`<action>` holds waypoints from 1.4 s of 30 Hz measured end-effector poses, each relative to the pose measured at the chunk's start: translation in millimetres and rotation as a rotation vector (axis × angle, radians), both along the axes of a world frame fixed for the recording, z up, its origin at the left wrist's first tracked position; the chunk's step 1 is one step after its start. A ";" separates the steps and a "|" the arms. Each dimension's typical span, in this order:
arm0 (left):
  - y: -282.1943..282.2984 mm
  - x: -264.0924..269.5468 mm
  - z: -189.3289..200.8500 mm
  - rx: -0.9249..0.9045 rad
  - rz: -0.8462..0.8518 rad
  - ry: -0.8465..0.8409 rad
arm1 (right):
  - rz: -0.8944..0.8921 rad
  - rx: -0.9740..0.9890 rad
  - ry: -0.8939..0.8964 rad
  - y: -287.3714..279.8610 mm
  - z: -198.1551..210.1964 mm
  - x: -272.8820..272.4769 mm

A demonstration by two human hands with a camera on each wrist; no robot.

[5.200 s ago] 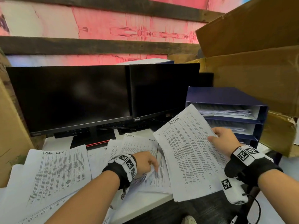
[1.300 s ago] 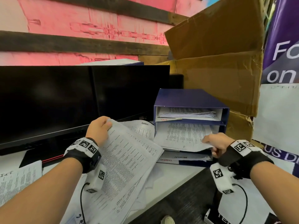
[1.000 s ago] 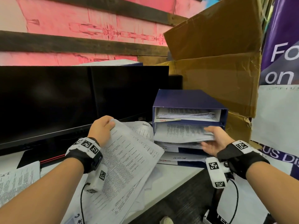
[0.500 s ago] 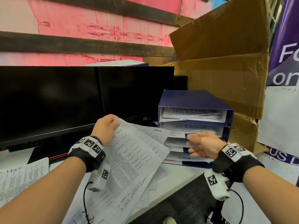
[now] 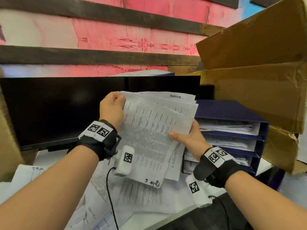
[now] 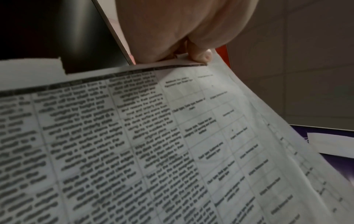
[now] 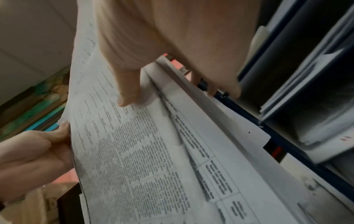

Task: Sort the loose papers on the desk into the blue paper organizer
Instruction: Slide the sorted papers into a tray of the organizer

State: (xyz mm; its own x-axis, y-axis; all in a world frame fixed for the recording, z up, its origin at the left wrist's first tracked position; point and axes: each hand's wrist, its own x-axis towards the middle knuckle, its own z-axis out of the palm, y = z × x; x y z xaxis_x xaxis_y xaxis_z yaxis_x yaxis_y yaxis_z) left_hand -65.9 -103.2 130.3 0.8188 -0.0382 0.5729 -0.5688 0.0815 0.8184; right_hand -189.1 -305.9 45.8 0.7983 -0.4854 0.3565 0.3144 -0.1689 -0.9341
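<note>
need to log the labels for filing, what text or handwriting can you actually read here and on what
"ADMIN": handwritten on a rear sheet of the held stack of papers, roughly legible.
"TASK": handwritten on a loose sheet at the desk's left, cut off.
Handwriting at the front sheet's bottom edge: upside down, unreadable.
Printed table text, organizer labels: too blurred.

Handwritten "TASK" on desk sheet (image 5: 35, 171); "ADMIN" atop rear sheet of held stack (image 5: 175, 96).

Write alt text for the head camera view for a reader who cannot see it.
Both hands hold a fanned stack of printed papers above a cluttered desk: the left hand pinches its top left corner, the right hand grips its right edge. A blue paper organizer with filled trays stands to the right, dark monitors behind.
</note>
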 end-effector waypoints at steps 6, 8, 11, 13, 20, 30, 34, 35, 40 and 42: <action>6.4 1.3 -5.1 -0.017 0.066 -0.006 | -0.103 -0.156 -0.016 17.4 14.8 5.0; 4.4 0.5 -14.0 -0.024 0.108 0.009 | -0.150 -0.167 -0.072 25.9 9.7 5.9; 1.2 -3.6 -28.1 -0.061 0.151 0.008 | -0.200 -0.152 -0.136 33.6 -1.8 9.3; 0.4 -5.1 -39.0 -0.054 0.173 0.007 | -0.210 -0.166 -0.133 35.7 -8.5 10.7; 4.4 8.0 -80.0 0.129 0.070 0.215 | -0.191 -0.211 -0.029 31.9 -30.6 14.3; -12.2 -20.3 -27.9 -0.101 0.197 0.029 | -0.364 -0.271 -0.223 51.4 6.1 24.5; -20.1 -22.1 -46.3 -0.108 0.174 0.090 | -0.298 -0.202 -0.160 47.1 -4.1 24.5; -20.5 -20.2 -54.5 -0.092 0.158 0.130 | -0.258 -0.177 -0.121 44.9 -11.8 23.4; -13.2 -9.2 -73.4 -0.010 0.115 0.242 | -0.188 -0.192 0.052 38.4 -37.9 21.0; -11.9 0.8 -76.7 0.010 0.085 0.276 | -0.212 -0.210 0.062 35.0 -37.0 23.3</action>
